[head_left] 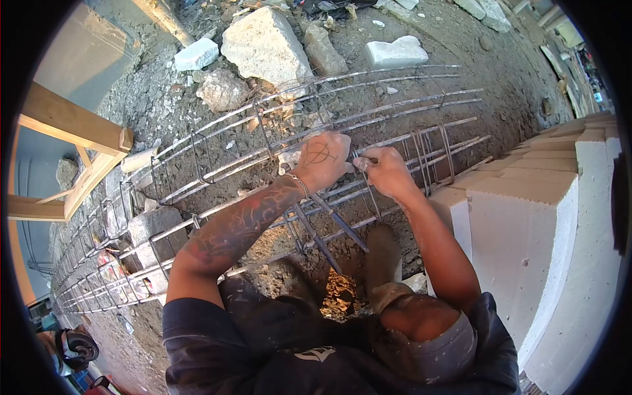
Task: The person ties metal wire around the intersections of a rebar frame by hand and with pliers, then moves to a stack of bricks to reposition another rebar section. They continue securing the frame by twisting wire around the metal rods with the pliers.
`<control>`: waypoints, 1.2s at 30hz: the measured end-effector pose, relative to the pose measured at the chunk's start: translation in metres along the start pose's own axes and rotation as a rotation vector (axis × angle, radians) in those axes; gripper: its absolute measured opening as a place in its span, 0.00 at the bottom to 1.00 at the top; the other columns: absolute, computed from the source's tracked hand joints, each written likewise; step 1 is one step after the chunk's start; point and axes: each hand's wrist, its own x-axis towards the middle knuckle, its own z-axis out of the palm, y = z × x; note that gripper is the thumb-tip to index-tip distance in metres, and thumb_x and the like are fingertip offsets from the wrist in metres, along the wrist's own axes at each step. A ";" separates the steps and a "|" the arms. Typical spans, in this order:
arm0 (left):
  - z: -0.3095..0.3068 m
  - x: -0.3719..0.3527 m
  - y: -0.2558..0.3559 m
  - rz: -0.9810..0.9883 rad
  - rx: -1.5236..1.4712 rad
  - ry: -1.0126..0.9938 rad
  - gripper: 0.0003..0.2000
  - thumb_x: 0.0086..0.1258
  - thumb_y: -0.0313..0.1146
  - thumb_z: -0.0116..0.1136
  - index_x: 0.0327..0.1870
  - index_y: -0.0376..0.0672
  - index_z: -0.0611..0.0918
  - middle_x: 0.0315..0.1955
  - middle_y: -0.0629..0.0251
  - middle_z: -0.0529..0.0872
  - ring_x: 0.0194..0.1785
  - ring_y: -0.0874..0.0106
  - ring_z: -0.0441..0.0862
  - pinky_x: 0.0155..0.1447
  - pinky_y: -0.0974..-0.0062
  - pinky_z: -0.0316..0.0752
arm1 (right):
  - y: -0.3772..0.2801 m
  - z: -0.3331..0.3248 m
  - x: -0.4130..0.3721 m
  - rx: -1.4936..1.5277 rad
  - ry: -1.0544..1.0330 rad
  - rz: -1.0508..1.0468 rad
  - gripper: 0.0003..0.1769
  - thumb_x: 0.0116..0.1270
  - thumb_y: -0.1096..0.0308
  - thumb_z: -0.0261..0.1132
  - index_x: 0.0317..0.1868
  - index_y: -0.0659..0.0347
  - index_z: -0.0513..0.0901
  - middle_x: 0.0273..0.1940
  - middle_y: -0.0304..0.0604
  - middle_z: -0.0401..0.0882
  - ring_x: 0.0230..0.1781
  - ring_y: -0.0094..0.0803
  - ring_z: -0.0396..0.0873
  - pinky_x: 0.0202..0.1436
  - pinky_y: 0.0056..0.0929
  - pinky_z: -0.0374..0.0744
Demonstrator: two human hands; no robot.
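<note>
A long rebar cage (263, 125) of rods and square stirrups lies across the ground. Over its middle, my left hand (324, 160) is closed at the rods, with a long-handled pincer tool (329, 230) hanging below it, its handles spread apart. What the fingers grip is partly hidden. My right hand (385, 172) is pinched close beside it on something too small to make out, near one stirrup. Several stirrups (431, 155) stand bunched together to the right of my right hand.
Large rocks (266, 49) and a white block (396, 52) lie beyond the cage. Stacked pale blocks (520, 191) rise at the right. A wooden frame (76, 128) stands at the left. Concrete lumps (157, 230) sit within the cage's left part.
</note>
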 end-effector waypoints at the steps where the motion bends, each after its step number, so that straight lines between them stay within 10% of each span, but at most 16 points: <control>1: 0.004 -0.002 0.000 -0.011 -0.059 0.135 0.13 0.49 0.39 0.67 0.23 0.39 0.79 0.22 0.57 0.80 0.34 0.59 0.80 0.38 0.65 0.73 | 0.002 0.001 0.001 -0.032 0.019 -0.026 0.15 0.61 0.58 0.63 0.36 0.63 0.84 0.26 0.53 0.80 0.31 0.47 0.79 0.39 0.38 0.75; 12: 0.023 0.014 -0.026 -0.137 -0.144 -0.079 0.13 0.55 0.37 0.59 0.35 0.35 0.80 0.24 0.49 0.81 0.27 0.60 0.81 0.31 0.66 0.76 | -0.027 0.000 -0.003 -0.395 0.058 0.027 0.18 0.62 0.51 0.59 0.34 0.57 0.85 0.33 0.53 0.81 0.37 0.50 0.79 0.42 0.43 0.76; 14: 0.005 0.017 -0.020 -0.562 -1.017 -0.441 0.11 0.59 0.34 0.58 0.32 0.32 0.81 0.24 0.57 0.82 0.22 0.69 0.80 0.23 0.72 0.74 | -0.025 -0.002 -0.004 -0.334 0.040 0.080 0.17 0.62 0.52 0.59 0.34 0.57 0.84 0.32 0.53 0.81 0.37 0.50 0.79 0.41 0.44 0.76; 17: -0.009 0.016 -0.020 -0.661 -1.245 -0.413 0.07 0.60 0.29 0.56 0.31 0.33 0.82 0.25 0.62 0.82 0.23 0.77 0.78 0.20 0.81 0.71 | -0.020 -0.001 -0.010 -0.315 0.099 -0.044 0.15 0.63 0.56 0.59 0.34 0.60 0.83 0.32 0.54 0.80 0.37 0.51 0.78 0.41 0.45 0.75; 20: -0.009 0.012 -0.019 -0.566 -1.175 -0.320 0.07 0.59 0.29 0.58 0.29 0.32 0.83 0.23 0.61 0.82 0.22 0.76 0.77 0.21 0.80 0.71 | -0.008 -0.008 -0.013 -0.207 0.015 -0.182 0.12 0.63 0.65 0.59 0.36 0.66 0.81 0.25 0.55 0.78 0.27 0.51 0.77 0.34 0.41 0.73; 30: 0.001 0.004 -0.015 -0.470 -1.013 -0.079 0.09 0.55 0.32 0.63 0.25 0.35 0.85 0.21 0.64 0.83 0.19 0.80 0.74 0.22 0.81 0.68 | 0.006 -0.008 -0.021 -0.322 0.231 -0.469 0.07 0.55 0.77 0.60 0.35 0.66 0.82 0.35 0.57 0.79 0.37 0.55 0.77 0.42 0.45 0.75; 36: 0.007 -0.003 -0.005 -0.246 -0.591 0.229 0.09 0.55 0.34 0.60 0.28 0.37 0.85 0.26 0.57 0.85 0.28 0.66 0.82 0.36 0.71 0.76 | 0.006 0.008 -0.014 -0.422 0.340 -0.437 0.08 0.55 0.75 0.58 0.34 0.64 0.82 0.33 0.55 0.77 0.34 0.54 0.78 0.40 0.47 0.75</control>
